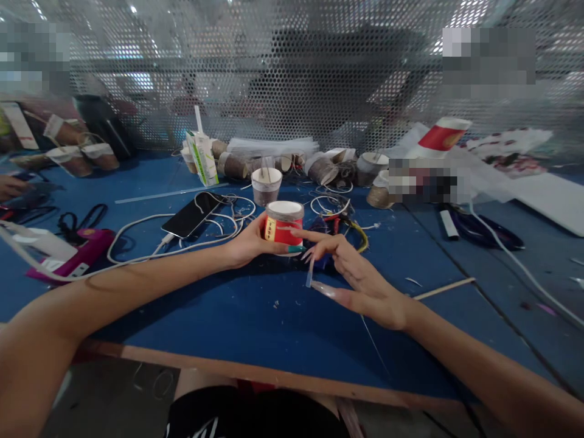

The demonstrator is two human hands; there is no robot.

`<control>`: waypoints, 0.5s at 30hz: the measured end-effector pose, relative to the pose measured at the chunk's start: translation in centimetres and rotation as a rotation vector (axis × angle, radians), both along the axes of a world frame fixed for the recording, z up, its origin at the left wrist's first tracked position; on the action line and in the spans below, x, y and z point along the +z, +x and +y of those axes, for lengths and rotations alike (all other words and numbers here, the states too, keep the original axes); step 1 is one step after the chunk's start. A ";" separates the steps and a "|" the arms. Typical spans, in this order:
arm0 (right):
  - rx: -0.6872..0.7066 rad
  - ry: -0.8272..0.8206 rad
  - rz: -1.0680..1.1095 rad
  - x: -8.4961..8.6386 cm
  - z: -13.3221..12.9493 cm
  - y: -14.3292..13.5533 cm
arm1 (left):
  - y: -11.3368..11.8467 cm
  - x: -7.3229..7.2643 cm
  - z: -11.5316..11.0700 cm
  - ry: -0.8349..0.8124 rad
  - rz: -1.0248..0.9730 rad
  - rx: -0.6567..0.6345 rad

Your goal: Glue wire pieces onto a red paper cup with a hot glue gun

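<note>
My left hand is wrapped round a red and yellow paper cup with a grey band below its white rim. The cup stands upright just above the blue table. To its right is my right hand, fingers spread, the index finger reaching to the cup's side. A small clear strip hangs by the fingers of my right hand; whether it is held or stuck there I cannot tell. Behind the cup stands a greyish cup with sticks in it.
A black phone with white cables and a purple power strip lie left. Brown wrapped cups line the perforated screen. Pliers with yellow handles lie behind my right hand, a thin stick right. Another person's hand shows far left.
</note>
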State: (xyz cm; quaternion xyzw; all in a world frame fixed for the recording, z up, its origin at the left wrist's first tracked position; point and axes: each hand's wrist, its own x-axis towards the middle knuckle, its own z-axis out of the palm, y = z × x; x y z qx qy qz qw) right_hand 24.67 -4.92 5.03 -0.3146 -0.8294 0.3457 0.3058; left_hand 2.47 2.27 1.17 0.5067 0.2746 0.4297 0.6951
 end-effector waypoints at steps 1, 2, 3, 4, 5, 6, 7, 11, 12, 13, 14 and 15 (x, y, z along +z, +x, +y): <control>-0.012 -0.034 0.008 0.0 0.0 -0.1 | 0.0 0.0 0.0 0.000 0.004 0.001; -0.026 -0.061 0.037 0.0 -0.1 -0.2 | -0.1 0.0 0.0 0.003 0.005 0.001; -0.042 -0.083 0.089 0.1 -0.1 -0.4 | -0.1 0.0 0.0 0.008 0.007 -0.002; -0.068 -0.106 0.155 0.2 0.0 -0.6 | -0.1 0.0 0.0 0.013 0.008 -0.006; -0.109 -0.132 0.231 0.3 0.0 -0.7 | -0.1 0.0 0.0 0.017 0.009 -0.013; -0.163 -0.158 0.310 0.4 0.2 -0.9 | -0.2 0.0 0.0 0.018 0.012 -0.019; -0.218 -0.191 0.377 0.4 0.3 -1.0 | -0.2 0.1 0.0 0.016 0.015 -0.023; -0.390 -0.299 0.561 0.6 1.2 -0.6 | -0.3 0.4 -0.1 -0.006 0.033 -0.035; -0.418 -0.296 0.588 0.6 1.4 -0.4 | -0.3 0.4 -0.2 -0.010 0.039 -0.038; -0.434 -0.282 0.607 0.7 1.5 -0.3 | -0.3 0.5 -0.2 -0.010 0.045 -0.039; -0.430 -0.265 0.619 0.8 1.5 -0.3 | -0.3 0.5 -0.2 -0.007 0.048 -0.037; -0.397 -0.263 0.619 0.9 1.3 -0.3 | -0.3 0.4 -0.2 -0.002 0.046 -0.033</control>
